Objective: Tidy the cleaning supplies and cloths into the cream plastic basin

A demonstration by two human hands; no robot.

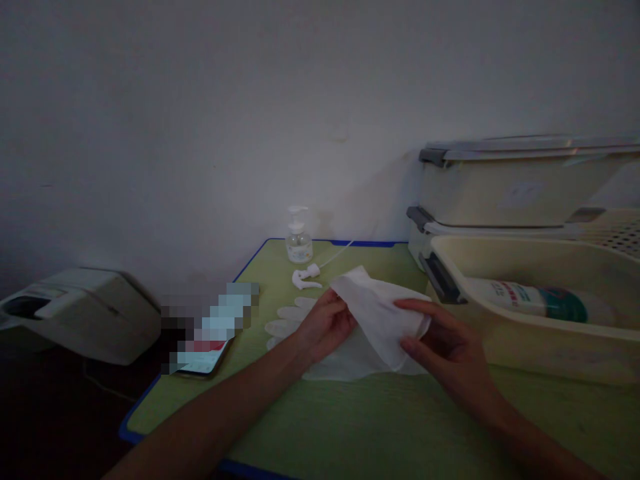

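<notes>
A thin white wipe (383, 313) is stretched between my two hands above the table. My left hand (330, 327) is closed on its left edge, with the fingertips partly hidden behind it. On the other side, my right hand (445, 347) pinches the wipe between thumb and fingers. Beneath them a pale, translucent glove (285, 320) lies flat, its fingers pointing left and its middle covered by my left hand and the wipe. Just beyond the glove rests a loose white pump head (307, 275) with a thin tube.
A clear pump bottle (299, 247) stands by the wall. An open cream bin (550, 347) holding a white-and-green bottle (560, 303) sits at right, before stacked lidded boxes (490, 190). A phone (205, 360), partly blurred, leans at the green table's (350, 433) left edge.
</notes>
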